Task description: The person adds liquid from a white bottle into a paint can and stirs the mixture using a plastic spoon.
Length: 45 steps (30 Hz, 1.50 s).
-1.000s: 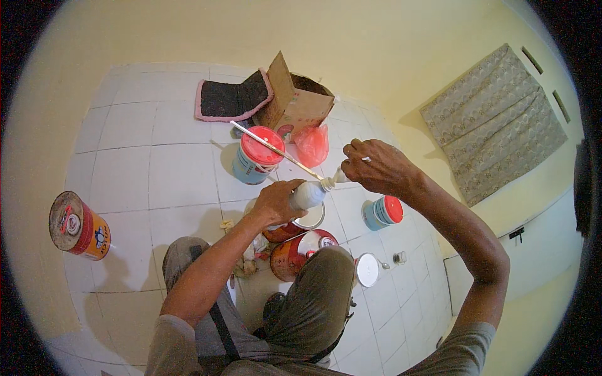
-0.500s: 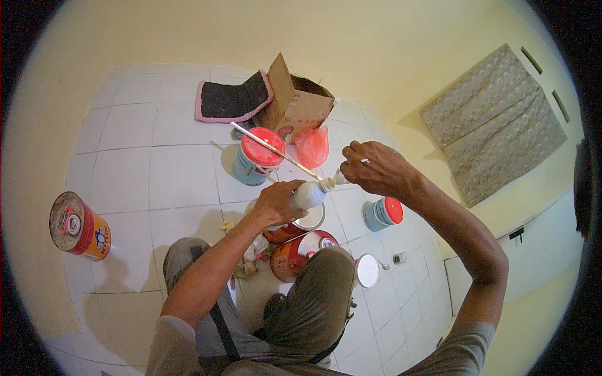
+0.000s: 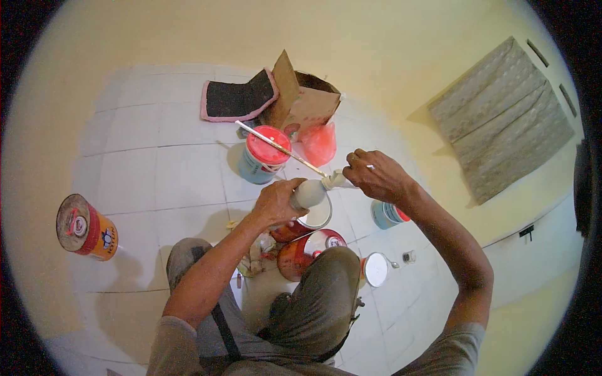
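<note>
My left hand [image 3: 276, 203] is wrapped round a whitish plastic bottle [image 3: 309, 193], tilted with its neck toward the right. At the bottle's mouth is a small white piece [image 3: 338, 180], pinched in the closed fingers of my right hand [image 3: 376, 174]; its exact kind is too small to make out. Below the bottle stands an open red can [image 3: 318, 216] with pale contents, partly hidden by my left hand. A closed red and orange can [image 3: 295, 258] stands nearer, beside my knee. A long stick [image 3: 266, 141] slants across a blue tub with a red lid [image 3: 256, 166].
A cardboard box [image 3: 312, 106], a dark mat with pink edging [image 3: 235, 100] and a pink plastic bag [image 3: 318, 144] lie at the back. Another orange can [image 3: 88, 229] stands far left. On the right are a second blue tub [image 3: 384, 215], a white-topped can [image 3: 376, 269] and a spoon [image 3: 394, 264].
The view has shifted slightly. My right elbow has come inward, and the white piece shows wider at the bottle's mouth. Both hands keep their hold.
</note>
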Tool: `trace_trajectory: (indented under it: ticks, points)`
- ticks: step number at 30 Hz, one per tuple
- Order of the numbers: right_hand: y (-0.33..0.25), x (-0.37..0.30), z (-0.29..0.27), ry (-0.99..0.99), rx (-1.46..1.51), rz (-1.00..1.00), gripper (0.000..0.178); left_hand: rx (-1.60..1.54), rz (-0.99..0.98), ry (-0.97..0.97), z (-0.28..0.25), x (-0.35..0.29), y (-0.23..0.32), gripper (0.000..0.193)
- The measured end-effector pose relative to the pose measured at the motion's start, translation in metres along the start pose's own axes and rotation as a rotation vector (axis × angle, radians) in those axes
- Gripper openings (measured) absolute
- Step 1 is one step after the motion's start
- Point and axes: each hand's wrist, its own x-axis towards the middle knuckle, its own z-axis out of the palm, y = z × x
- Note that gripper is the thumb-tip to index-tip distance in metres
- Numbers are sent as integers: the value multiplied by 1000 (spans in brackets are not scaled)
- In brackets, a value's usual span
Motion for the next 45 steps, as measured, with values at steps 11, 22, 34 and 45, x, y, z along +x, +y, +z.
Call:
trace_trajectory:
  ticks: [11, 22, 34, 45]
  points:
    - [6, -21, 72, 266, 336, 231, 26, 42, -65, -28, 3, 1, -12, 81]
    - [-38, 24, 230, 173, 605, 380, 26, 20, -129, 17, -25, -1, -15, 79]
    - [-78, 77, 318, -37, 514, 224, 17, 86, -200, 61, -50, -5, -21, 82]
    - [-103, 109, 330, -208, 577, 214, 26, 57, -192, 42, -54, -7, -22, 80]
